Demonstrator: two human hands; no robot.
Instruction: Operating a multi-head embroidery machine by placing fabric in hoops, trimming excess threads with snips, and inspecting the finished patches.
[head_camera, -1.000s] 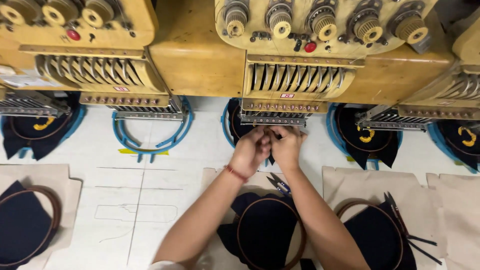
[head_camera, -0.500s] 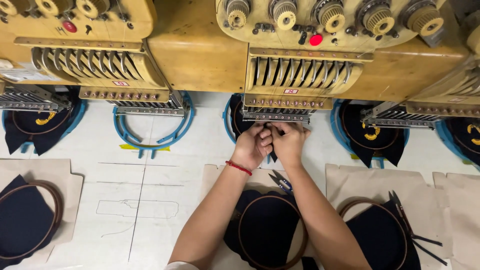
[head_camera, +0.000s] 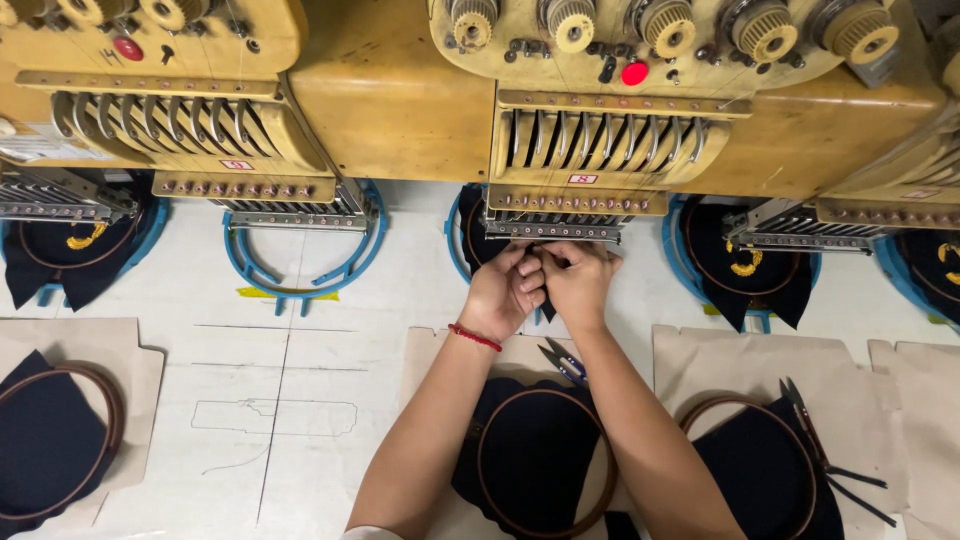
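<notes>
At frame centre, our left hand (head_camera: 505, 295) and right hand (head_camera: 578, 285) meet under the needle bar (head_camera: 553, 229), fingers pinched shut on something too fine to identify. We judge a finger could catch on the needles. The hands hide the hooped dark fabric (head_camera: 478, 240) behind them.

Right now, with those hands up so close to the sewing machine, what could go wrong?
1. Both hands, left and right, are pinched together right under the row of needles, so a finger could get pricked.
2. The small snips lie beside the right forearm and could get knocked off the paper.
3. The red bracelet on the left wrist might snag if it gets closer.
</notes>
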